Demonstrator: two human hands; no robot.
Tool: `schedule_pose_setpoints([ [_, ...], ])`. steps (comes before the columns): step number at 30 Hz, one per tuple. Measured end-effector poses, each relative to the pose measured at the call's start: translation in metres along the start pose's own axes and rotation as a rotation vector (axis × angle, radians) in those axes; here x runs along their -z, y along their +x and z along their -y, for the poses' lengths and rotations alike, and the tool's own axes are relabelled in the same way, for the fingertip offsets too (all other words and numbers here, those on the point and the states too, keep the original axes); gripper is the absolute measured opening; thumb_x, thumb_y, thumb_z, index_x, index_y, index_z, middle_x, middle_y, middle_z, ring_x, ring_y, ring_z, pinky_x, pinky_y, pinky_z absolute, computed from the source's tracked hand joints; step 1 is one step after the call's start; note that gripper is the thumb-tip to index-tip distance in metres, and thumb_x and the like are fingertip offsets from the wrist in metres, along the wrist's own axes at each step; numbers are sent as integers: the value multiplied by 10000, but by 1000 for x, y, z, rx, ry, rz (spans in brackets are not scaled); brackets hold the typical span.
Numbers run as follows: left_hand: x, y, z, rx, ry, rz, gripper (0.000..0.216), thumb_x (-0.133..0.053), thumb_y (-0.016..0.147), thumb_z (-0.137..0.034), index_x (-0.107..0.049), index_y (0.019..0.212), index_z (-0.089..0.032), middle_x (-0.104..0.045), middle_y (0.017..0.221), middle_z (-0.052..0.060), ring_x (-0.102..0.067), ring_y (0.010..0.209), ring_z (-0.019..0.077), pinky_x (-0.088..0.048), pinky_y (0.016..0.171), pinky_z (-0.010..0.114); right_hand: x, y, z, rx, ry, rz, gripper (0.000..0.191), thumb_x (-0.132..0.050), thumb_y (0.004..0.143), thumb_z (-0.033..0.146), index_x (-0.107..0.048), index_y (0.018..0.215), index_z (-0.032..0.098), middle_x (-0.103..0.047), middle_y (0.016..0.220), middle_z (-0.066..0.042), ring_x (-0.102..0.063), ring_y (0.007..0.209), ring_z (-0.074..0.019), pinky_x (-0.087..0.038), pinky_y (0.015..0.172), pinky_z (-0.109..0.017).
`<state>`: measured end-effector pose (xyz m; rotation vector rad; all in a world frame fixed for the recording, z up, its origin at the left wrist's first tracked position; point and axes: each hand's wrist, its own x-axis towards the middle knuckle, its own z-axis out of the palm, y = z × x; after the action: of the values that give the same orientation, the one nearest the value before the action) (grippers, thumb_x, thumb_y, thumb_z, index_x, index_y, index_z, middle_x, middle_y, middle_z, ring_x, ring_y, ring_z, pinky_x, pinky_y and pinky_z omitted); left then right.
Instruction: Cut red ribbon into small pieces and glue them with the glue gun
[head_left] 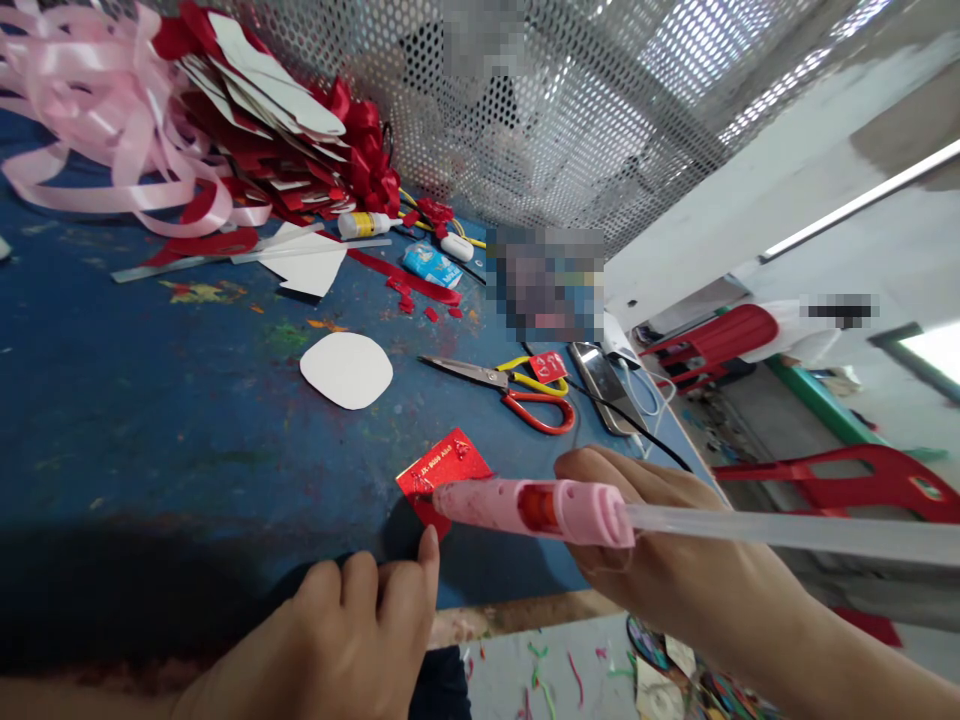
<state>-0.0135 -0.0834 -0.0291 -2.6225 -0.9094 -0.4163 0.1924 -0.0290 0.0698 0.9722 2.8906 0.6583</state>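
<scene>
My right hand is wrapped round a pink hot glue gun with a long clear glue stick running out of its back. The gun's nozzle points left, over a small red card with gold lettering on the blue table. Clear blobs, apparently glue, show near the card's corners. My left hand rests at the near edge of the card, its fingers curled and one fingertip pressing on the card's lower corner. Beyond the card lies a white rounded paper piece. Scissors with yellow and red handles lie to its right.
Pink ribbon and a stack of red and white cut-outs fill the back left. A small glue bottle, a blue packet and a phone with cables lie farther back. A perforated metal panel borders the table.
</scene>
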Motion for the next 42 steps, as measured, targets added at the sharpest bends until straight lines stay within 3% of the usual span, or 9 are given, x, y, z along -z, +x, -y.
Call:
schedule_pose_setpoints([
  [14,0,1,2,-2,-10,-12,345,-492,864,-350,-627,1062,-102,-506,564,-32,-453,401,79,-236,363,243,2,1,-1,-28,5,8,233,-324,750,52,-354,586,215,-352,508,48,-309,376,-84,-256,352,-206],
  [23,-1,0,1,12,-8,-10,375,-497,857,-386,-620,1074,-107,-521,580,-30,-472,414,79,-239,364,240,1,1,-1,-30,-3,-8,234,-319,760,47,-324,605,223,-339,517,53,-301,384,-86,-242,360,-204],
  [32,1,0,3,12,-28,-10,341,-501,858,-328,-620,1086,-104,-540,590,-30,-488,416,81,-260,357,236,4,1,0,-19,4,20,241,-309,766,41,-370,607,212,-365,510,50,-314,368,-81,-255,353,-206],
  [42,-1,0,2,29,-30,-12,297,-476,864,-284,-646,1043,-119,-534,563,-30,-479,401,84,-255,353,235,0,6,-1,-8,-34,-41,285,-292,796,52,-392,576,204,-359,505,50,-318,379,-80,-267,351,-201],
])
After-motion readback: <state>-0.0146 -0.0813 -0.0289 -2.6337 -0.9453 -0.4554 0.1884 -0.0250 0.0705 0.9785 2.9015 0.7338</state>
